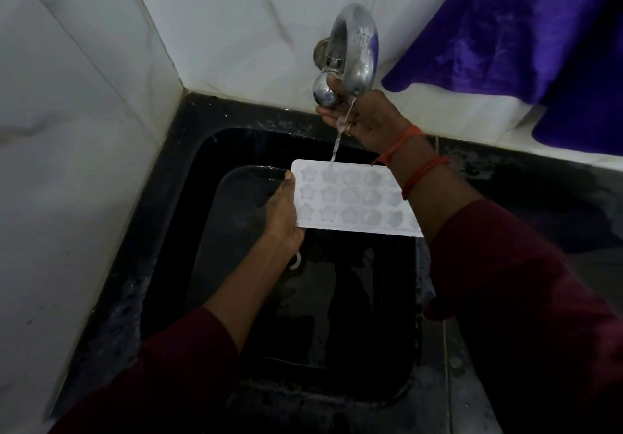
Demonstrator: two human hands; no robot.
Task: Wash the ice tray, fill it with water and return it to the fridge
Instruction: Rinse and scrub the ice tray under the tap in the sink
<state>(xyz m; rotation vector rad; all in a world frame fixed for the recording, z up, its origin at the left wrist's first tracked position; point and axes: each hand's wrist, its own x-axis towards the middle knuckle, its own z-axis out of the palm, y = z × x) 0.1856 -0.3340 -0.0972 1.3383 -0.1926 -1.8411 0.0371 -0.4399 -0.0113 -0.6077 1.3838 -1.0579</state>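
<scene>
Your left hand grips the tray by its left edge, holding it over the sink so the tap stream hits its far cells. Your right hand curls round the knob, probably to control the flow.

We find open room in the lower frame, inside the deep black sink basin, below the white star-moulded plastic ice tray. Upper centre is crowded: the curved chrome tap, its round knob held by the right grip. At left, white tiled walls close us in.
</scene>
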